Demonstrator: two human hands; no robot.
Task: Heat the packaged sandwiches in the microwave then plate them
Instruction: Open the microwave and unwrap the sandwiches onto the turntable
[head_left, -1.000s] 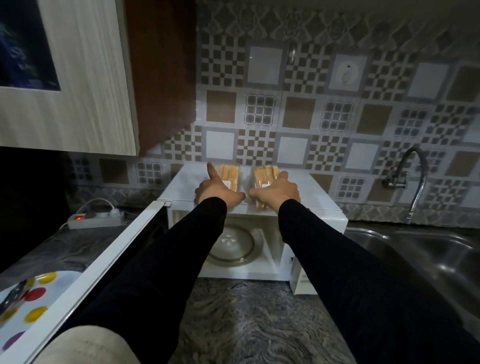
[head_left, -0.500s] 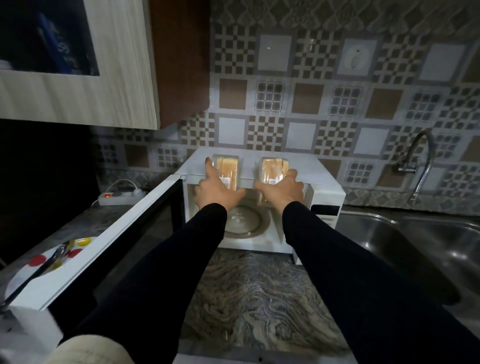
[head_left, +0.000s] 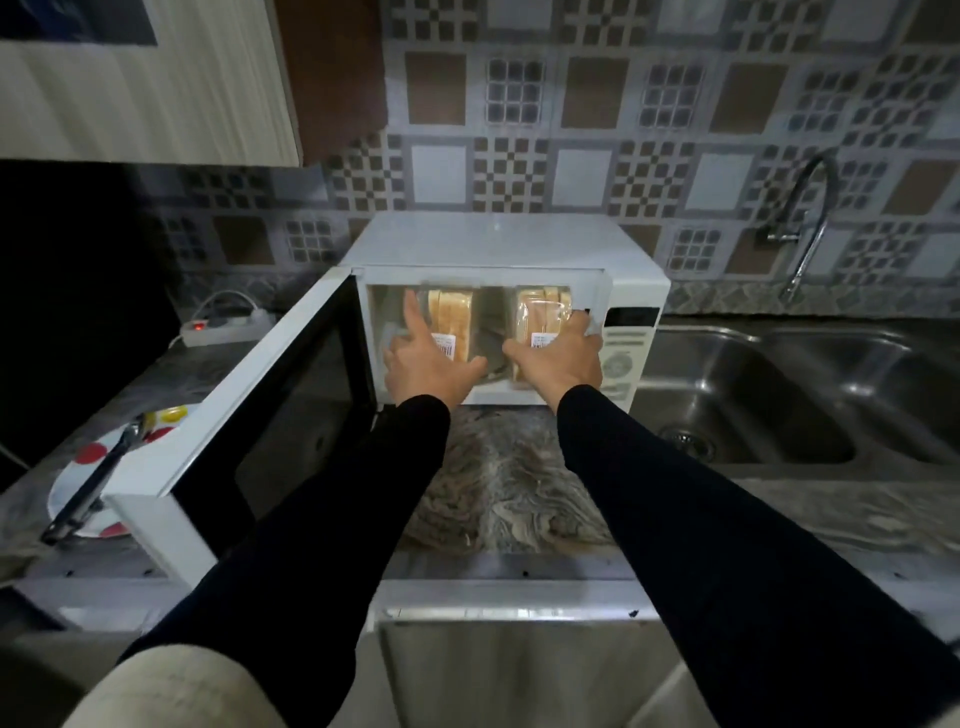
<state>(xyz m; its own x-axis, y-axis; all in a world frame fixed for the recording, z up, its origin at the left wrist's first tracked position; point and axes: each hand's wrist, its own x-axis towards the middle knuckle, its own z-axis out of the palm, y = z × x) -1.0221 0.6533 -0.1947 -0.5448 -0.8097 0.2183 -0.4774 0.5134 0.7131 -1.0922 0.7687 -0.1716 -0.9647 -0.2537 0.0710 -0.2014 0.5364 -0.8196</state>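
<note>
Sandwiches: two clear packs, one per hand, both at the mouth of the open microwave (head_left: 498, 244), roughly level with the cavity opening.

Far left of the hands: spotted plate (head_left: 93, 457) with tongs (head_left: 88, 488) lying across it, on the counter behind the swung-out microwave door (head_left: 249, 415). Door hinges left and sits just outside the left forearm.

Left hand (head_left: 426, 364) grips the left sandwich pack (head_left: 449, 322) from below and the side, thumb up along its left edge, fingers curled under. Pack stands on edge, long axis running away from the hand into the cavity.

Right hand (head_left: 561, 358) holds the right sandwich pack (head_left: 543, 317) the same way, fingers wrapped round its right side, close to the control panel (head_left: 626, 353). Same orientation, parallel to the left pack, with a gap between them.

Both arms extended nearly straight, about equally far in; neither hand clearly leads. Packs sit directly ahead of the palms, so I'd judge the next move is a straight push forward and down. Turntable hidden behind hands. Right of the right arm: sink (head_left: 779, 395), tap (head_left: 810, 228).
</note>
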